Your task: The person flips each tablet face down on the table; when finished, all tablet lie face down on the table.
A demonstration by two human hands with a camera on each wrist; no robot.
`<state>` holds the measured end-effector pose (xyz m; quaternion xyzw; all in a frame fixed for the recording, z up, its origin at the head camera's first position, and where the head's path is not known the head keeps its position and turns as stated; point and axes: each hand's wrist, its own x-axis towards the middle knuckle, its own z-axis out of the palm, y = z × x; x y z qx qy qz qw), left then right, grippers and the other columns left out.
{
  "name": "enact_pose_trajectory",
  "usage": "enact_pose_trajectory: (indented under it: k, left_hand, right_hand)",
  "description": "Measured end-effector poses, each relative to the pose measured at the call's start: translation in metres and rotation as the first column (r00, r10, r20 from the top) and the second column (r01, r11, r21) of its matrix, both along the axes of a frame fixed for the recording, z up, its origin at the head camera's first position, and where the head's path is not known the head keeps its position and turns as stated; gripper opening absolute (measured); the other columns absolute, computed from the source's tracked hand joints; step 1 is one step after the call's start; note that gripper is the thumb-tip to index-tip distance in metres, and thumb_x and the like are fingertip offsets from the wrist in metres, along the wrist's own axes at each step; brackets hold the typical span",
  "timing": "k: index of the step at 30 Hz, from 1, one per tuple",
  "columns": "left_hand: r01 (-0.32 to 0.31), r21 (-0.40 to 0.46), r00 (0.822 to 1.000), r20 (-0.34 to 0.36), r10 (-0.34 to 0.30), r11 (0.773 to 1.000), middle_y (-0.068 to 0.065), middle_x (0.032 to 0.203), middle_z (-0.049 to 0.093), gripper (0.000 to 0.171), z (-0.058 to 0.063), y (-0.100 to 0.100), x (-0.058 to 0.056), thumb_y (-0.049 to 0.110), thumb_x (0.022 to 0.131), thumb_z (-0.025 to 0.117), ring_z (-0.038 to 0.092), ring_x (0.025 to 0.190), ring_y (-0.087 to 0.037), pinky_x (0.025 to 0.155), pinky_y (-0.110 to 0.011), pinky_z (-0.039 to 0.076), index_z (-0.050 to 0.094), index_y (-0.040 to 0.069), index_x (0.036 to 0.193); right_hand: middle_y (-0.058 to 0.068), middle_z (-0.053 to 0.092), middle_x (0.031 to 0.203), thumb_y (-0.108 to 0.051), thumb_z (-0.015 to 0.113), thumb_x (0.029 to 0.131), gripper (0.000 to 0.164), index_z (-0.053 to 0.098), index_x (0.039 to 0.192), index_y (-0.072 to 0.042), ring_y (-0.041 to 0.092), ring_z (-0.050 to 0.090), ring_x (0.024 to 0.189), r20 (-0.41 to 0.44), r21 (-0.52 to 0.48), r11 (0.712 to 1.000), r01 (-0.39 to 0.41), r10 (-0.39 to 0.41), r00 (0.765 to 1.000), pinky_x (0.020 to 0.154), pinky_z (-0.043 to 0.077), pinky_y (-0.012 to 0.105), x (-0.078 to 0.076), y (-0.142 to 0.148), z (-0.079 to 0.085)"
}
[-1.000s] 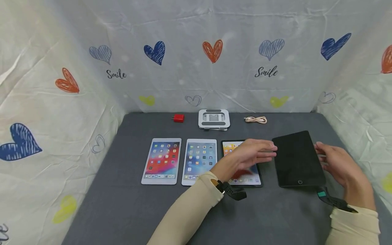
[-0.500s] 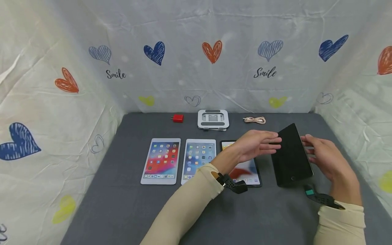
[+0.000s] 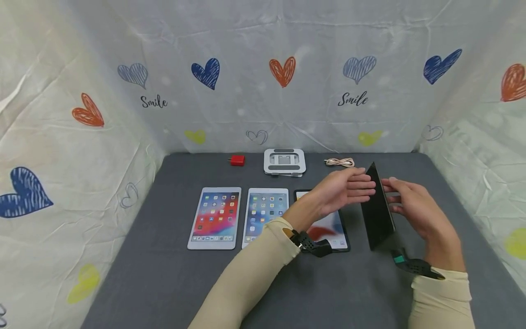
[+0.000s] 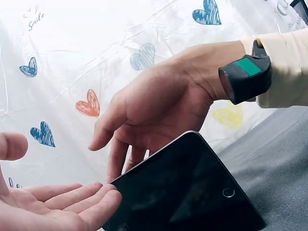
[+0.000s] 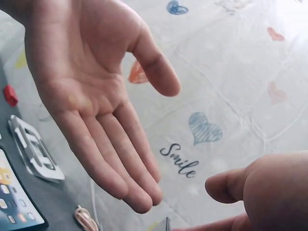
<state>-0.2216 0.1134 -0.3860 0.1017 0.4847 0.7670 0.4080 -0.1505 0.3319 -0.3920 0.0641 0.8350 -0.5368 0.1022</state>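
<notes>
A tablet with a dark screen and a home button (image 3: 376, 217) stands steeply tilted on its left long edge, its screen facing left. My left hand (image 3: 340, 190) is at its screen side, palm up to it, straight fingertips right at the glass. Behind its raised edge is my right hand (image 3: 419, 211), fingers reaching to the tablet's back, thumb held apart. In the left wrist view the black screen (image 4: 178, 190) fills the lower middle, partly covering the right hand's fingers. Only a thin edge of the tablet (image 5: 168, 224) shows in the right wrist view.
Left of it lie a white tablet with a red-blue screen (image 3: 216, 217), another white tablet (image 3: 268, 205) and a black-framed one (image 3: 344, 242), partly under the left arm. Farther back are a red charger plug (image 3: 237, 160), a folded silver stand (image 3: 285, 161) and a coiled cable (image 3: 339, 162).
The dark-screened tablet has swung up from a low tilt to nearly upright, its right side rising leftward. My right hand has moved left with it, while the left hand has shifted slightly up.
</notes>
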Motion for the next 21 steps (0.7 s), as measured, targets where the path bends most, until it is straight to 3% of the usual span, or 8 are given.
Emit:
enact_pose_trajectory:
  k: [9, 15, 18, 21]
  left_hand:
    - [-0.001, -0.028, 0.998, 0.063, 0.002, 1.0, -0.025, 0.161, 0.056, 0.062, -0.003, -0.013, -0.008, 0.037, 0.117, 0.047, 0.053, 0.152, -0.045, 0.126, -0.056, 0.046, 0.046, -0.007, 0.161]
    - [-0.029, -0.041, 0.995, 0.095, 0.033, 0.999, -0.028, 0.166, 0.049, 0.064, -0.004, -0.027, -0.01, 0.035, 0.117, 0.046, 0.049, 0.154, -0.047, 0.124, -0.061, 0.048, 0.04, -0.009, 0.163]
    - [-0.052, -0.071, 0.991, 0.123, 0.06, 0.996, -0.028, 0.166, 0.048, 0.066, -0.005, -0.034, -0.01, 0.036, 0.116, 0.048, 0.049, 0.154, -0.049, 0.122, -0.062, 0.05, 0.039, -0.008, 0.164]
    - [-0.075, -0.106, 0.982, 0.164, 0.092, 0.992, -0.026, 0.163, 0.048, 0.068, -0.009, -0.04, -0.011, 0.039, 0.114, 0.051, 0.049, 0.153, -0.049, 0.121, -0.064, 0.05, 0.039, -0.004, 0.165]
  right_hand:
    - [0.034, 0.047, 0.162, -0.048, 0.023, 0.12, 0.072, 0.04, 0.166, 0.005, -0.01, 0.063, 0.101, -0.04, 0.07, 0.997, -0.023, 0.026, 0.999, 0.084, 0.059, 0.015, -0.002, -0.008, -0.007]
    - [0.036, 0.044, 0.166, -0.049, 0.025, 0.12, 0.075, 0.041, 0.162, 0.011, -0.014, 0.066, 0.105, -0.012, 0.024, 0.999, -0.04, 0.04, 0.999, 0.092, 0.06, 0.014, -0.005, -0.001, -0.023]
    - [0.037, 0.043, 0.166, -0.048, 0.026, 0.121, 0.075, 0.041, 0.161, 0.014, -0.011, 0.067, 0.11, 0.018, 0.006, 0.999, -0.051, 0.051, 0.999, 0.095, 0.061, 0.015, -0.005, 0.003, -0.034]
    - [0.038, 0.043, 0.165, -0.047, 0.027, 0.121, 0.075, 0.041, 0.16, 0.016, 0.001, 0.07, 0.12, 0.056, 0.006, 0.999, -0.051, 0.051, 0.997, 0.096, 0.062, 0.017, -0.003, 0.005, -0.043]
